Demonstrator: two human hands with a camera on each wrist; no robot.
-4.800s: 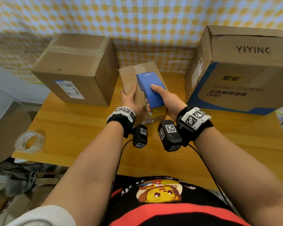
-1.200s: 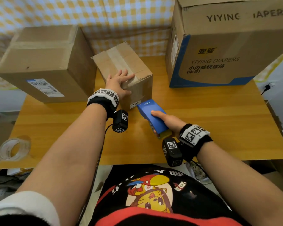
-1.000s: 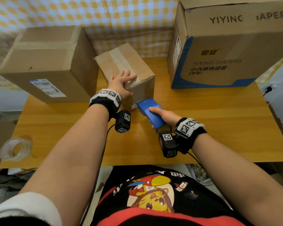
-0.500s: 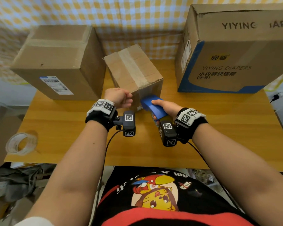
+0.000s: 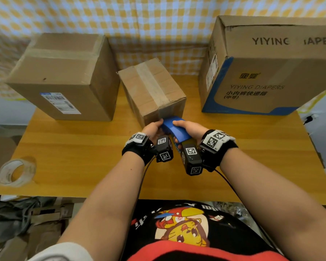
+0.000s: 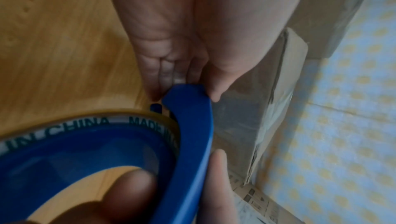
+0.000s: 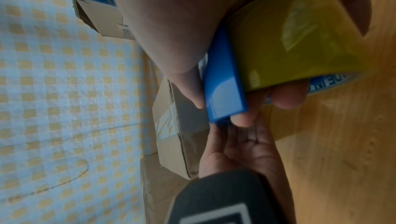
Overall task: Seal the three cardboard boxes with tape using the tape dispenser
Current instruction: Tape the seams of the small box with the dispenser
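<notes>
Three cardboard boxes stand on the wooden table [image 5: 79,159]: a plain one [image 5: 64,76] at the left, a small one [image 5: 152,89] in the middle with a tape strip over its top, and a large printed one [image 5: 271,72] at the right. My right hand [image 5: 183,127] grips the blue tape dispenser [image 5: 177,129] with its yellow tape roll [image 7: 300,41], low against the small box's near face. My left hand [image 5: 158,126] pinches the dispenser's front tip [image 6: 188,92] between its thumb [image 6: 216,92] and fingers [image 6: 169,75]. The tape end itself is hidden.
A loose roll of clear tape [image 5: 15,172] lies near the table's front left corner. A yellow checked cloth [image 5: 158,25] hangs behind the boxes. Cardboard scraps and clutter [image 5: 26,223] sit below the table's front left edge.
My left hand came off the small box's top and moved down to the dispenser's tip. My right hand brought the dispenser forward to the box's near face.
</notes>
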